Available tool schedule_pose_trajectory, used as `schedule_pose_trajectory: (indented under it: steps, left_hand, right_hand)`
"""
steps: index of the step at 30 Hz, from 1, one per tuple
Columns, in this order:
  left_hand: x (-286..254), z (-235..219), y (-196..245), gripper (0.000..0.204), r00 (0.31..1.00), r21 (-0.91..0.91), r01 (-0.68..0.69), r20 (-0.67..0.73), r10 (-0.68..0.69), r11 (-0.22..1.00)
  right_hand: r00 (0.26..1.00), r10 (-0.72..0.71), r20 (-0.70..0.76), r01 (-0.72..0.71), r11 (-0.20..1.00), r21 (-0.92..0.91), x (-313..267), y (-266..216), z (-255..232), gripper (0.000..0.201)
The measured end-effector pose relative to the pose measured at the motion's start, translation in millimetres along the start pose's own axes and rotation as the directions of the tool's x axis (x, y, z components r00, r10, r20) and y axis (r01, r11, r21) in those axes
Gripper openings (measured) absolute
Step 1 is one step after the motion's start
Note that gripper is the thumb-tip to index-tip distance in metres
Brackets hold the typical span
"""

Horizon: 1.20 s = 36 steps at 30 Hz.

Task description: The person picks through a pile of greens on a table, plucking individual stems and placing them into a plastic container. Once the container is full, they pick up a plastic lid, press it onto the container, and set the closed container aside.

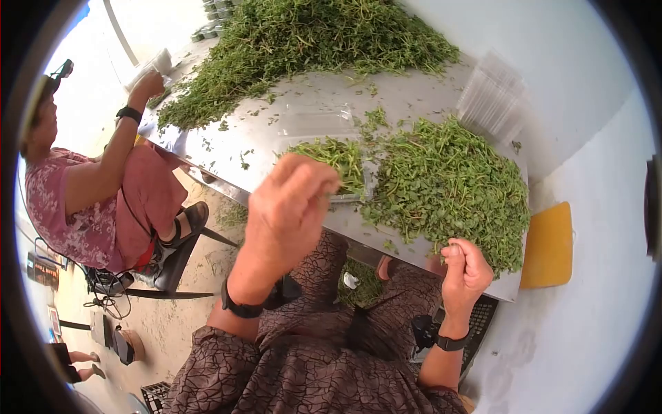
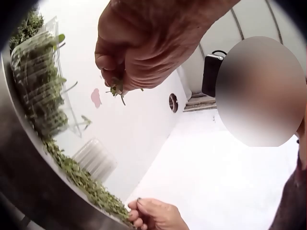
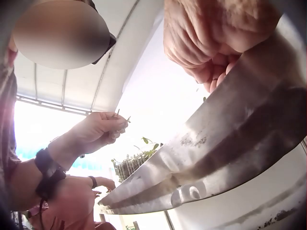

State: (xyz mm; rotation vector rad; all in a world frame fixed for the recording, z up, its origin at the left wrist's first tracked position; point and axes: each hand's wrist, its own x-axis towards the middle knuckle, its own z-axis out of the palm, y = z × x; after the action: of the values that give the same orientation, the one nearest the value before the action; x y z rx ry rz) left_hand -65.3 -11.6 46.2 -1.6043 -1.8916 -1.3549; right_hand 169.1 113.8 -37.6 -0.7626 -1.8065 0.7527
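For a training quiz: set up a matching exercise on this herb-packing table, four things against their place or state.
Things:
1 left hand
2 right hand
3 clear tray
4 stack of empty trays

Places or states:
a at the table's far right edge
b pinching a small sprig
c filled with greens
d curled at the table's near edge

Pairs: 1-b, 2-d, 3-c, 4-a

The herbs [image 1: 448, 186] are green; the table [image 1: 303, 110] is bare silver metal. The lap garment [image 1: 324, 359] carries a brown crackle pattern, the board [image 1: 548, 245] is yellow-orange, and the seated person's dress [image 1: 76, 214] appears pink floral.
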Motion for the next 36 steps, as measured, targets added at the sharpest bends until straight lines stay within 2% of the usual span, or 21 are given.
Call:
schedule_pose_trajectory:
  steps: [1, 3, 5, 6, 10, 13, 15, 16, 17, 19, 22, 29, 31, 35, 36]
  left_hand:
    - [4.6, -3.0, -4.5, 0.017, 0.999, 0.056, 0.005, -0.052, -0.002, 0.998]
    - [11.2, -5.2, -17.6, 0.014, 0.998, 0.1, 0.007, -0.056, -0.001, 0.995]
    - [15.8, -3.4, -31.0, 0.017, 1.0, 0.195, 0.018, -0.001, -0.018, 0.981]
    - [15.9, -3.5, -30.7, 0.023, 0.996, 0.175, 0.085, 0.012, -0.088, 0.981]
    - [10.7, -3.0, -31.3, 0.026, 0.997, 0.161, 0.072, -0.014, -0.071, 0.984]
    - [7.1, -3.7, -18.6, 0.028, 1.0, 0.127, 0.008, -0.014, -0.006, 0.992]
    - [1.3, 1.6, -3.0, 0.022, 0.993, -0.056, -0.016, 0.117, 0.022, 0.998]
    - [-1.0, 9.8, 2.8, 0.018, 0.977, -0.119, -0.125, 0.159, 0.143, 0.985]
    - [-5.5, 18.5, 8.5, 0.018, 0.975, -0.132, -0.129, 0.165, 0.15, 0.983]
    - [-14.6, 36.0, 16.7, 0.025, 0.935, -0.22, -0.103, 0.31, 0.169, 0.97]
    - [-16.7, 57.6, 21.6, 0.024, 0.91, -0.249, -0.045, 0.389, 0.143, 0.967]
    - [-15.1, 105.3, 18.2, 0.02, 0.925, -0.086, -0.107, 0.357, 0.131, 0.991]
    - [-13.6, 110.4, 19.1, 0.015, 0.926, 0.002, -0.073, 0.373, 0.067, 0.997]
    - [-5.3, 103.6, 26.0, 0.012, 0.945, -0.035, -0.032, 0.325, 0.041, 0.999]
    - [-1.8, 100.3, 28.3, 0.011, 0.964, -0.089, 0.0, 0.264, 0.023, 0.996]
  right_hand:
    - [1.0, -0.002, 0.001, 0.002, 1.0, 0.0, 0.4, -0.6, 0.3, 0.01]
    - [1.0, 0.004, -0.001, -0.004, 1.0, -0.012, 0.6, -1.6, 0.1, 0.01]
    - [1.0, 0.014, 0.0, -0.014, 1.0, -0.011, 0.0, -3.3, 0.1, 0.01]
    - [1.0, 0.023, 0.003, -0.023, 1.0, -0.006, 0.7, -3.9, 0.1, 0.011]
    - [0.999, 0.033, -0.006, -0.033, 0.999, -0.002, 0.1, -2.2, 1.2, 0.01]
    - [0.999, 0.036, -0.023, -0.036, 0.999, 0.001, -0.5, -1.4, 1.5, 0.01]
    - [0.999, 0.031, -0.009, -0.031, 1.0, -0.001, 0.1, -2.1, 0.5, 0.009]
    - [1.0, -0.005, -0.017, 0.005, 1.0, -0.005, -0.1, 1.5, 0.9, 0.009]
    - [1.0, 0.001, -0.026, -0.001, 1.0, -0.014, 0.2, 1.2, 0.3, 0.009]
    - [0.999, -0.04, -0.018, 0.039, 0.999, -0.021, 0.7, 0.5, 0.5, 0.009]
    - [0.998, -0.063, -0.026, 0.062, 0.998, -0.011, 1.0, 2.8, 1.6, 0.008]
    - [0.997, -0.071, -0.007, 0.071, 0.997, -0.02, 2.5, 0.1, 0.4, 0.006]
    - [0.996, -0.09, -0.003, 0.09, 0.996, -0.026, 2.6, 1.5, 0.5, 0.006]
    - [0.995, -0.099, 0.0, 0.099, 0.994, -0.034, 3.8, 0.6, -0.4, 0.006]
    - [0.994, -0.114, 0.0, 0.114, 0.993, -0.034, 4.2, 0.3, -0.5, 0.006]
